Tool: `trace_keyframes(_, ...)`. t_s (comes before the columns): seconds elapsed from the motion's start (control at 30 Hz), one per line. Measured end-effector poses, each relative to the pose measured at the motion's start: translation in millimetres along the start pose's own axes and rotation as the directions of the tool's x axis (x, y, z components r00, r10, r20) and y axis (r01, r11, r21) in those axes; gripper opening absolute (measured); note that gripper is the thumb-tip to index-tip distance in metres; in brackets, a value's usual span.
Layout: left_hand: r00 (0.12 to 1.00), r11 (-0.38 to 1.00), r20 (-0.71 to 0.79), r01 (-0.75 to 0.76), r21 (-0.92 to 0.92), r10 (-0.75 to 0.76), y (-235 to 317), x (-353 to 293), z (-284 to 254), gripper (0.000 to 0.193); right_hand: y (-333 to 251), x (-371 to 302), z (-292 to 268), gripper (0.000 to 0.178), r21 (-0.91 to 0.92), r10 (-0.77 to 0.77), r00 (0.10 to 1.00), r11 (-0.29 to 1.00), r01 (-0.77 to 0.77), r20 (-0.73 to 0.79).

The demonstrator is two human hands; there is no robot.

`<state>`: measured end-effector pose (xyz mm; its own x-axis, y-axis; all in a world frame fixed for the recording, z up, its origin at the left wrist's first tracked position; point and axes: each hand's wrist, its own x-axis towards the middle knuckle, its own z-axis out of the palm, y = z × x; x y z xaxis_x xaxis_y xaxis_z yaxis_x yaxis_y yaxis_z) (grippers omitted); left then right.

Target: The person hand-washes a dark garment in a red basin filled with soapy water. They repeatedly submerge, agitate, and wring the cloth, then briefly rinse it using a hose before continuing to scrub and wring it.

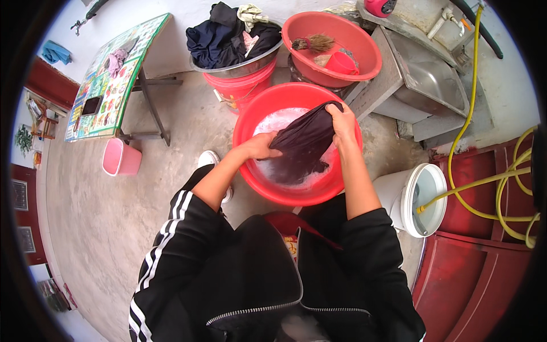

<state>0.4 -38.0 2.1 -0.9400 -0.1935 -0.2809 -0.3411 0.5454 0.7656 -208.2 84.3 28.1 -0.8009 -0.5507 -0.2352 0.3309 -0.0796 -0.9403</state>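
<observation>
A dark cloth (302,149) is gripped by both hands over the red basin (250,171) of suds: its top edge is pinched by the right hand (342,121), its side by the left hand (263,146), so it is stretched for rubbing.

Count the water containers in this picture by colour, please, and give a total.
Red basins: 2, the soapy one that both hands wash a dark garment in, and one behind.
Red bucket: 1.
Pink bucket: 1.
White bucket: 1.
Total: 5
</observation>
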Motion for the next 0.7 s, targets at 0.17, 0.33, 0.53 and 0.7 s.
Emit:
trace_keyframes(0.17, 0.966, 0.79, -0.255, -0.129, -0.6, -0.036, 8, 9, -29, 0.041, -46, -15, 8, 0.023, 0.023, -0.019, 0.997, 1.0, 0.018, 0.078)
trace_keyframes(0.33, 0.928, 0.676, -0.373, -0.285, -0.679, 0.017, 78, 8, -105, 0.031, -114, -16, 23, 0.018, 0.223, -0.142, 0.968, 0.97, 0.094, 0.207)
trace_keyframes(0.53, 0.842, 0.587, -0.516, -0.5, -0.637, 0.158, 145, -17, -139, 0.033, -184, -38, 34, 0.02, 0.351, -0.407, 0.873, 0.886, 0.304, 0.27)
trace_keyframes(0.7, 0.861, 0.614, -0.48, -0.472, -0.633, 0.166, 129, -17, -127, 0.035, -167, -44, 24, 0.019, 0.198, -0.358, 0.838, 0.933, 0.301, 0.411)
